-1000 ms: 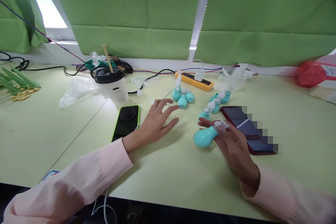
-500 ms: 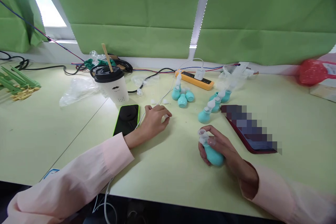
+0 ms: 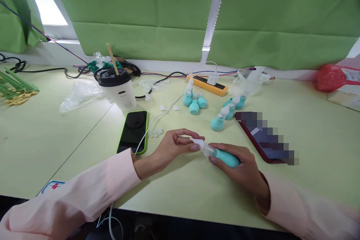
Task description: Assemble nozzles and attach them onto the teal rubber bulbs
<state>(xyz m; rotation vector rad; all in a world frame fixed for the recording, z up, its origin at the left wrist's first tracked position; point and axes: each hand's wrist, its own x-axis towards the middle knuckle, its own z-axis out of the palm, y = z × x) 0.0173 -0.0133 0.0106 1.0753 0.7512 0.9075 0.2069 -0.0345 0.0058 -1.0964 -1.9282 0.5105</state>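
My left hand [image 3: 173,144] pinches a small white nozzle tip [image 3: 198,142] between thumb and fingers. My right hand [image 3: 244,163] is wrapped round the turquoise squeeze bulb [image 3: 227,158] of a nasal aspirator, its clear collar [image 3: 208,150] pointing left. The tip meets the collar's open end; how deep it sits I cannot tell. Beyond my hands lie a loose white tip [image 3: 163,108] and another white tip [image 3: 176,108]. Several turquoise bulbs [image 3: 194,107] form a cluster, and a row of aspirators with white tips [image 3: 217,122] runs to the right. A small clear piece [image 3: 156,132] rests left of my hands.
A green-edged phone [image 3: 132,132] with a white cable lies on the left, below a lidded paper cup [image 3: 121,92]. To the right is a dark red phone [image 3: 260,137]. An orange power strip [image 3: 209,85], clear plastic bags [image 3: 81,95] and a red package [image 3: 336,77] are farther back.
My left hand has come right and nearer, bringing a white nozzle tip to the collar. My right hand has tilted the bulb so the collar points left. The clear piece is now uncovered.
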